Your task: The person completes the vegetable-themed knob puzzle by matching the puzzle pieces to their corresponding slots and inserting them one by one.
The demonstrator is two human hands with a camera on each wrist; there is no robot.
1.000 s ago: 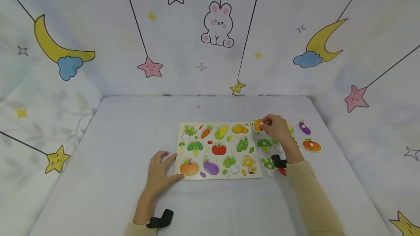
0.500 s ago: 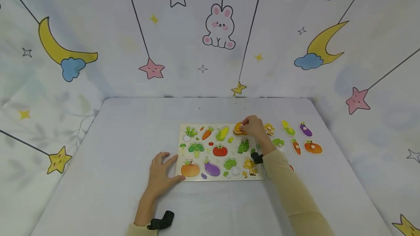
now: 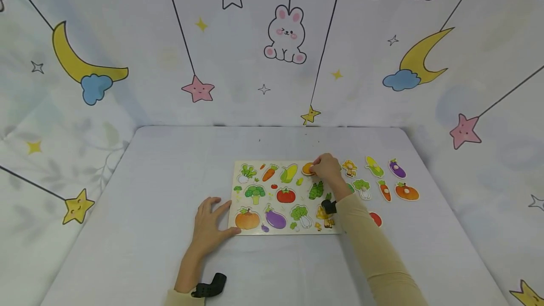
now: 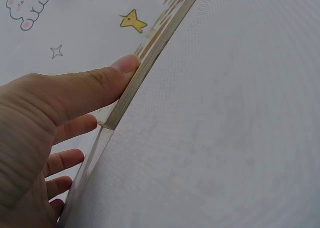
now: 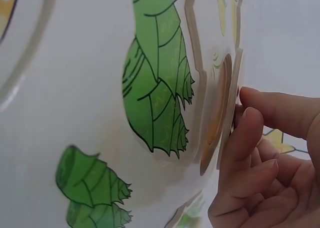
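A wooden vegetable puzzle board [image 3: 238, 202] lies flat on the table. My left hand [image 3: 208, 230] is spread at its left side, and the thumb [image 4: 112, 78] rests on the front left corner. At the far right corner, my right hand [image 3: 328, 169] pinches an orange potato-shaped puzzle piece [image 3: 308, 169] over the printed potato spot. In the right wrist view, thumb and fingers meet at the back of this piece [image 5: 231, 113], which lies close against the board; whether it sits fully in the recess I cannot tell. The fingers hide its knob.
Right of the board lie loose knobbed pieces: mushroom [image 3: 350, 168], corn [image 3: 374, 166], eggplant [image 3: 397, 168], bok choy [image 3: 362, 189], carrot [image 3: 384, 191] and pumpkin [image 3: 406, 191]. A red piece [image 3: 376, 219] is partly under the right sleeve [image 3: 374, 249]. A patterned cloth [image 3: 238, 60] stands behind the table.
My right hand has carried the potato piece left from among the loose pieces onto the board's far right corner, and has lowered slightly there. The left hand stays at the board's corner.
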